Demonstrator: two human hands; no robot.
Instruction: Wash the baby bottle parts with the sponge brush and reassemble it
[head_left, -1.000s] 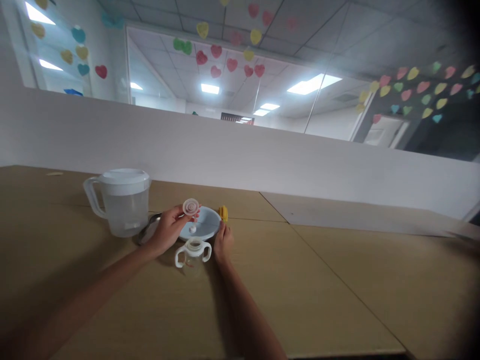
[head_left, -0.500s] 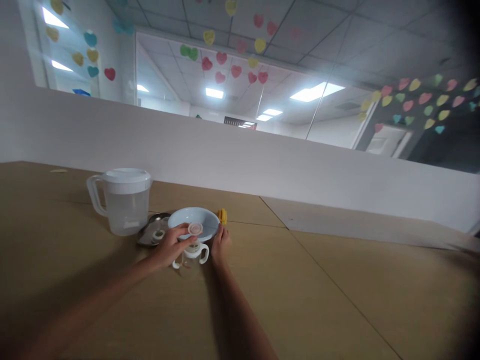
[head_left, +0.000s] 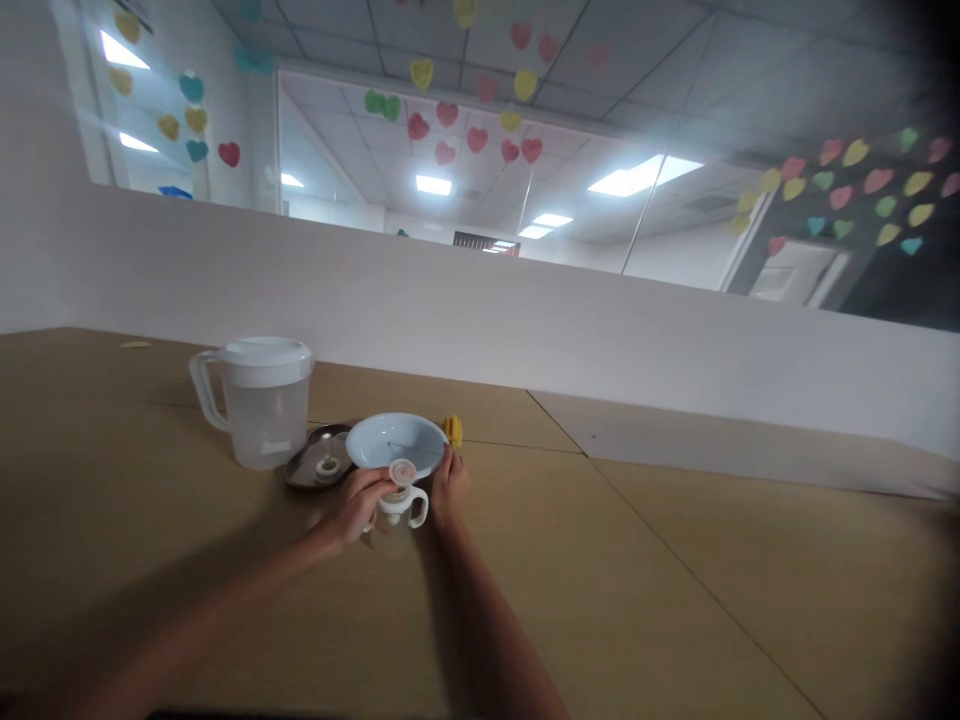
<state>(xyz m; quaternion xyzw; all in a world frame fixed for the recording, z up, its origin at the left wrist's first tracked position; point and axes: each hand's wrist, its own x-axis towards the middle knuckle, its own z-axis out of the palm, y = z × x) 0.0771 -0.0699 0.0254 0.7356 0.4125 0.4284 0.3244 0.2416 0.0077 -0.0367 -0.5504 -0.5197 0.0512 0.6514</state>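
The left hand (head_left: 357,508) is bare, with slim fingers (head_left: 366,479), and joins a bare, slender left forearm (head_left: 251,583) that broadens smoothly away from the wrist and turns dim and blurred lower down. The right hand (head_left: 450,490), also bare, looks small and narrow. Its right forearm (head_left: 487,600) is uncovered and tapers evenly toward the wrist.

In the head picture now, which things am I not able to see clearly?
In the head view:
Bottle: one side, behind the left hand.
Tray: right end, behind the bowl.
Yellow thing: too small to identify.
Right forearm: cut off by bottom edge.
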